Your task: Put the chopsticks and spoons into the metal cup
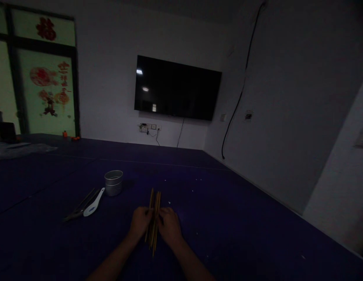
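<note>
thin sticks: upright-running bundle, lower centre of frame, above blue table | left hand: fingers curled, gripping bundle's left side | right hand: likewise gripping its right side | metal cup: left of centre | white spoon: just beside cup, lower left

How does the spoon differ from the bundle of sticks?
The spoon is white with a blue mark; the sticks are yellowish-brown. The spoon is one piece with a wide bowl; the sticks are several thin, straight lengths. The spoon lies untouched; the sticks are between the left hand and right hand. Both are elongated.
</note>
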